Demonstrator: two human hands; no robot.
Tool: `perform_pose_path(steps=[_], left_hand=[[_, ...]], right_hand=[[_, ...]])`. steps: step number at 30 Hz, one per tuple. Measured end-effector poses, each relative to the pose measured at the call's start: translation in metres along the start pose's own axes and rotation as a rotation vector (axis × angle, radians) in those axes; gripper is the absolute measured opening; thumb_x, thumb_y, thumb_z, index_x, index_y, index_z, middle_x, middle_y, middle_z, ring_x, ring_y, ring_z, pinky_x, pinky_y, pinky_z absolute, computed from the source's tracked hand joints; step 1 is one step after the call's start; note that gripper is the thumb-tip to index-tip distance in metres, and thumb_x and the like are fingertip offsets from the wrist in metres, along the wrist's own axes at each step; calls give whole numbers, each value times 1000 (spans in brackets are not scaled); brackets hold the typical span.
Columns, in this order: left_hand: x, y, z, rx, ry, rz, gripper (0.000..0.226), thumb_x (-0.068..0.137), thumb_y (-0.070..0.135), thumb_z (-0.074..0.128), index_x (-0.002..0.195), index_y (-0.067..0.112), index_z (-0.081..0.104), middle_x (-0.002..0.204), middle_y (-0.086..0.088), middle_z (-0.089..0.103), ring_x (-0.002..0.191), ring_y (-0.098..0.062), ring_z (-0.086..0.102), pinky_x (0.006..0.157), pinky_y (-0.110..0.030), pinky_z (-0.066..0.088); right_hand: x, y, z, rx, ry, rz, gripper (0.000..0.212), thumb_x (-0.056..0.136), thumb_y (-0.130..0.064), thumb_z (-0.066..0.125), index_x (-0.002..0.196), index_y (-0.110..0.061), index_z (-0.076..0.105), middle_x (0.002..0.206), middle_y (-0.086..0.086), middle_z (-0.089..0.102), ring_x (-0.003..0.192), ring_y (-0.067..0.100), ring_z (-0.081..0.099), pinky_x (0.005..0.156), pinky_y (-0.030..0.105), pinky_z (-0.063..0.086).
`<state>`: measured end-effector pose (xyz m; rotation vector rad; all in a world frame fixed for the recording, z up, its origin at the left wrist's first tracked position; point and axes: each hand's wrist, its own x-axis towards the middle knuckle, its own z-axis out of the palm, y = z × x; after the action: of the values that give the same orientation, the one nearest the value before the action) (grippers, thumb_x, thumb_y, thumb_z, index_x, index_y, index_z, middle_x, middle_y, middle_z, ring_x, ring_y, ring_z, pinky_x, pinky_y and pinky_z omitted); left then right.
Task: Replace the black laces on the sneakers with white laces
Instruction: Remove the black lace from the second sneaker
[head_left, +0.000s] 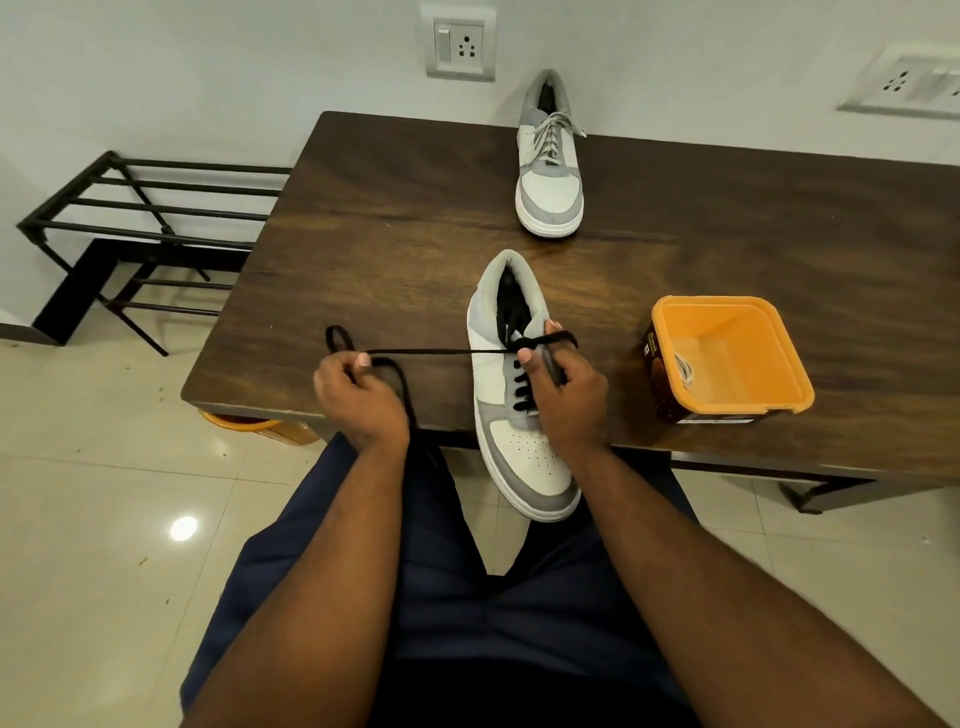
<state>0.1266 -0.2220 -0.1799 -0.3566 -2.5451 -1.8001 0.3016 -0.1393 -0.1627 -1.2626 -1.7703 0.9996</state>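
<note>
**Dark wooden table with two sneakers and a tub**

A dark brown wooden table (395, 208) carries everything. The near sneaker (519, 441), white and grey with black laces, lies under the right hand (566, 389) and just right of the left hand (358, 395); its toe overhangs the table's front edge. A second sneaker (550, 171), with white laces, stands well beyond both hands by the far edge, toe toward the person. An open orange tub (727, 353) sits just right of the right hand, something pale lying inside.
</note>
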Motion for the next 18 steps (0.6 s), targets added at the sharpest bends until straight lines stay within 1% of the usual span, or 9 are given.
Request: perform_pose_path(steps=[1, 3, 5, 8, 11, 13, 15, 17, 18], left_hand=[[4, -2, 0, 2, 34, -46, 12, 94, 3, 56, 98, -6, 63, 103, -20, 60, 88, -19, 51, 77, -8, 37], [7, -5, -1, 31, 45, -80, 12, 94, 4, 56, 101, -3, 63, 107, -20, 60, 91, -21, 54, 86, -30, 47], [0, -4, 0, 96, -29, -38, 16, 94, 7, 57, 109, 4, 62, 117, -17, 57, 105, -27, 54, 94, -44, 47], [-23, 10, 5, 252, -224, 258, 29, 96, 25, 56, 124, 18, 58, 136, -7, 50, 129, -29, 41, 101, -47, 31], [-44, 23, 18, 261, -493, 562, 39, 95, 46, 47, 121, 21, 61, 133, 0, 56, 127, -21, 46, 98, -44, 29], [-51, 27, 24, 195, -582, 605, 50, 93, 52, 46, 122, 15, 62, 131, -2, 59, 124, -21, 52, 98, -42, 36], [-52, 24, 27, 142, -603, 616, 56, 91, 53, 50, 125, 10, 60, 135, -8, 58, 125, -25, 53, 99, -46, 44], [-51, 21, 28, 157, -636, 609, 63, 86, 56, 53, 131, 12, 56, 144, -9, 50, 131, -27, 48, 102, -45, 39], [-50, 22, 27, 172, -667, 590, 67, 84, 58, 56, 135, 15, 52, 148, -8, 46, 134, -26, 45, 104, -44, 36]], right_hand=[[-1, -2, 0, 7, 0, -10, 29, 93, -41, 60, 101, -14, 68, 90, -2, 69, 83, 8, 67, 71, 30, 58], [0, -3, 1, 18, 5, -22, 35, 93, -41, 60, 114, -14, 67, 102, -5, 69, 93, 6, 66, 80, 26, 57], [-1, 0, 2, 9, 12, -39, 44, 93, -43, 59, 125, -13, 64, 118, -1, 68, 107, 8, 64, 91, 27, 54], [1, 1, 3, 13, 7, -18, 47, 93, -43, 58, 128, -11, 62, 127, 3, 64, 116, 9, 60, 98, 32, 51], [3, -7, -1, 57, -18, -67, 37, 93, -32, 62, 124, -13, 64, 125, -1, 64, 117, 11, 58, 99, 35, 49], [8, -9, -3, 40, -38, -64, 36, 91, -24, 64, 125, -13, 64, 133, 1, 60, 128, 15, 50, 107, 33, 41], [14, -15, -7, 29, -69, -10, 30, 89, -22, 67, 117, -13, 69, 134, 3, 59, 131, 16, 46, 109, 34, 38], [20, -27, -12, 87, -83, -2, 21, 87, -22, 69, 106, -15, 74, 122, 0, 66, 121, 14, 55, 104, 39, 45], [22, -37, -16, 144, -75, -6, 16, 87, -20, 70, 101, -15, 75, 110, -2, 70, 109, 11, 62, 97, 38, 51]])
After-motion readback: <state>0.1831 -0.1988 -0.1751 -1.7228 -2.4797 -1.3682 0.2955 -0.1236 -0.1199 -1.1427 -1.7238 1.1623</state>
